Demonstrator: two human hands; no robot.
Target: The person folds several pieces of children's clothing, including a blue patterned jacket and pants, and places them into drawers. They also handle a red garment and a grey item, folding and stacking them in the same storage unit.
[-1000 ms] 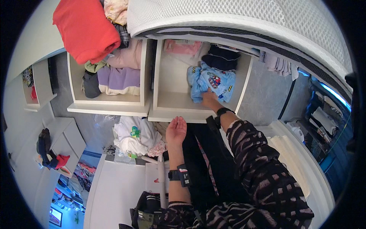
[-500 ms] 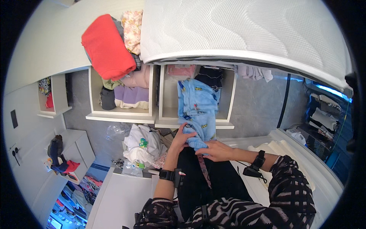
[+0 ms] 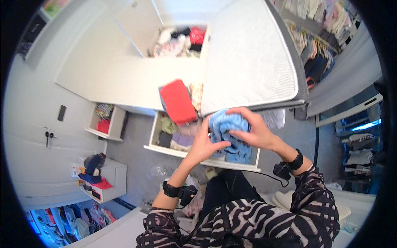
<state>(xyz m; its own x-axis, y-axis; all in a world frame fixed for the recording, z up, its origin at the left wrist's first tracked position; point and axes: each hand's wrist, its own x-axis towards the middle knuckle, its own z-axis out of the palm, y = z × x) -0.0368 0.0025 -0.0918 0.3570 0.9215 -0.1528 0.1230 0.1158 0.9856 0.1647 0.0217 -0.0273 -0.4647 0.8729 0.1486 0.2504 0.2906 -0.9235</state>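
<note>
A light blue printed garment [image 3: 227, 123] is bunched between my hands above the right open drawer [image 3: 256, 159]. My left hand [image 3: 202, 144] holds its left side, with the thumb pointing across the front. From the other side my right hand [image 3: 255, 129] curls over the top, its thumb pressed into the folds. The garment's lower part hangs down toward the drawer; whether it rests inside cannot be told. My hands and the cloth hide most of that drawer's contents.
To the left, another open drawer [image 3: 151, 142] holds folded clothes. A folded red garment [image 3: 178, 101] lies on the bed base beside an upright mattress [image 3: 252, 58]. Behind is a compartment with clothes [image 3: 178, 43]. A small white cabinet [image 3: 118, 182] stands at the left.
My hands have risen away from my lap and moved over the drawer. The blue garment, earlier spread out across the drawer and lap, is now bunched up. The view has tilted upward.
</note>
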